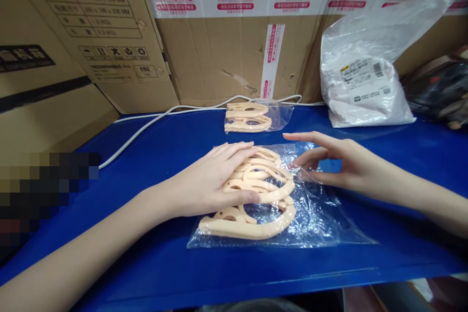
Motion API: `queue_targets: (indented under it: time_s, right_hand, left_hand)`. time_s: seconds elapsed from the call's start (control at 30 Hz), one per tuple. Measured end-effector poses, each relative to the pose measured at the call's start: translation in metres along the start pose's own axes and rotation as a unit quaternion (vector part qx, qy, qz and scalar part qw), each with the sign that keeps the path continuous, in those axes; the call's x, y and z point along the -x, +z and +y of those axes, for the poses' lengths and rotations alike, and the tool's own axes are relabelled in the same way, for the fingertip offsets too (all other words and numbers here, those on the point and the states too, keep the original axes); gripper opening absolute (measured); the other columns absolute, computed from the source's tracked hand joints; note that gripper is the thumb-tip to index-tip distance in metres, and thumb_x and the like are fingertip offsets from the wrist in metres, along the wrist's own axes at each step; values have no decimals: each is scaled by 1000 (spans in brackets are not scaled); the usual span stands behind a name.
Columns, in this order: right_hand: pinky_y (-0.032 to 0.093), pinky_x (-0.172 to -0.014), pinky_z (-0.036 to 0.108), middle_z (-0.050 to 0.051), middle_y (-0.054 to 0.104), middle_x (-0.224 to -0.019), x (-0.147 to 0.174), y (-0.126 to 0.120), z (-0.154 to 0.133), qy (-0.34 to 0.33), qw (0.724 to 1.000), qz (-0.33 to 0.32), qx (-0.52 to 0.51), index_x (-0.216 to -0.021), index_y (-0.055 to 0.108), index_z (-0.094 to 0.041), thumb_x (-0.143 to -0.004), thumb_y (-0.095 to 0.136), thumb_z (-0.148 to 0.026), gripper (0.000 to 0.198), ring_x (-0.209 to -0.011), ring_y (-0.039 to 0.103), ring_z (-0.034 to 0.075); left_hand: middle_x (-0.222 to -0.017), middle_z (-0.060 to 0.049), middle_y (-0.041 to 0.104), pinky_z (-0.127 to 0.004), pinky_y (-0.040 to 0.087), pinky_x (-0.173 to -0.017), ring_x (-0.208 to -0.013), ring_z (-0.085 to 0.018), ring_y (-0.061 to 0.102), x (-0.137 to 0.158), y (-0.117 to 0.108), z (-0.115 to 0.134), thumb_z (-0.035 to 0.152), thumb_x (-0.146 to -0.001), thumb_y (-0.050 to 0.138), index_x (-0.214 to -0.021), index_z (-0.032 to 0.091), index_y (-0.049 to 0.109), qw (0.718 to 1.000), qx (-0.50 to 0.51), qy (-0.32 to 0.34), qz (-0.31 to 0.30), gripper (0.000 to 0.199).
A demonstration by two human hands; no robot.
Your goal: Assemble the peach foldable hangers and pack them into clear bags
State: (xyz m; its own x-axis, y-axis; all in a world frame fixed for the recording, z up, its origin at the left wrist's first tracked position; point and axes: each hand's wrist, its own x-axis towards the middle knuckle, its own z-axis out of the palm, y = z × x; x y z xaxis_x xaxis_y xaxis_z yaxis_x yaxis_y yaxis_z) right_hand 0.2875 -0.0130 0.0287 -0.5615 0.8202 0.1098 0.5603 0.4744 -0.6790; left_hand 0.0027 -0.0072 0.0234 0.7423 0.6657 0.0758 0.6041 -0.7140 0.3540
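Observation:
A clear plastic bag (pixel 321 224) lies flat on the blue table, with several beige folding hangers (pixel 252 229) stacked inside its left part. Across the upper left of these hangers my left hand (pixel 215 180) rests palm down, fingers stretched out and pressing on the film. At the bag's right side, my right hand (pixel 340 161) pinches the loose film between thumb and bent fingers, its index finger held out straight. Behind them sits a second, smaller clear bag (pixel 280 116) with more beige hangers (pixel 246 124) in it.
A white cable (pixel 146 129) runs along the back of the blue table (pixel 164 258). Cardboard boxes (pixel 219 58) stand behind and at the left. A white plastic parcel bag (pixel 365 87) with labels stands at the back right, near dark items (pixel 435 87).

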Motion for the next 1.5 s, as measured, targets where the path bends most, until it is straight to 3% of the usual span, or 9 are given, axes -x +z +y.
queue_targets:
  time_s: [0.17, 0.27, 0.4, 0.57, 0.73, 0.9, 1.1, 1.37, 1.5]
  right_hand:
    - [51, -71, 39, 10, 64, -103, -4, -16, 20, 5, 981, 133, 139, -136, 45, -25, -90, 58, -47, 52, -82, 61, 24]
    - [48, -69, 36, 10, 62, -102, -6, -20, 32, 50, 982, 111, 143, -136, 43, -21, -89, 59, -48, 57, -81, 60, 23]
    - [44, -61, 30, 2, 63, -78, -12, -15, 35, 72, 997, 19, -12, -135, 44, -23, -89, 58, -48, 53, -70, 57, 18]
    - [37, -46, 24, -3, 60, -59, -18, -7, 26, 99, 971, 55, -211, -132, 49, -21, -86, 63, -39, 52, -50, 50, 12]
    - [51, -62, 25, -1, 69, -69, -18, 1, 19, 97, 930, 70, -349, -136, 49, -20, -90, 60, -32, 48, -60, 62, 12]
    - [51, -93, 35, 5, 73, -108, -18, 6, 26, 31, 914, 14, -403, -146, 36, -27, -91, 58, -26, 60, -104, 68, 19]
    - [42, -109, 41, 2, 58, -139, -13, 10, 21, -66, 954, -67, -285, -150, 28, -38, -92, 60, -20, 68, -130, 52, 20]
    - [52, -98, 34, 1, 65, -123, -12, 15, 15, -156, 979, 128, 10, -125, 58, -29, -88, 67, -29, 38, -113, 62, 19]
    - [48, -103, 34, 4, 63, -129, -10, 13, 15, -173, 978, 85, 77, -132, 54, -26, -91, 64, -33, 43, -120, 58, 20]
  left_hand:
    - [-160, -10, 25, -61, 17, -117, -148, -34, 18, -3, 3, 10, 72, -87, 47, -152, 25, 29, 999, -11, 19, -26, 82]
    - [-159, -11, 27, -63, 17, -116, -147, -36, 19, -6, 7, 17, 72, -84, 51, -151, 26, 32, 999, -18, 45, -24, 83]
    - [-157, -11, 32, -63, 24, -112, -145, -38, 23, -8, 8, 26, 70, -81, 57, -144, 33, 44, 997, -17, 79, -14, 74]
    - [-157, -13, 31, -63, 25, -112, -144, -40, 25, -9, 13, 36, 64, -80, 65, -138, 32, 53, 992, -20, 125, -16, 67]
    - [-159, -12, 26, -61, 22, -115, -146, -37, 22, -10, 16, 39, 61, -81, 66, -134, 31, 56, 986, -17, 168, 6, 63]
    - [-162, -11, 16, -54, 21, -118, -149, -33, 12, -7, 13, 39, 53, -85, 66, -131, 26, 60, 977, -11, 207, 56, 53]
    - [-146, -11, 49, -45, 14, -123, -143, -23, 32, -6, 13, 38, 38, -97, 50, -131, 10, 55, 966, -12, 250, 67, 44]
    - [-104, -9, 69, -38, 38, -106, -105, -19, 62, -8, 17, 35, 15, -89, 49, -100, 12, 63, 944, 63, 278, 169, 18]
    - [-91, -5, 70, -36, 42, -99, -91, -17, 64, -7, 19, 34, 15, -87, 51, -88, 15, 61, 942, 46, 269, 193, 10]
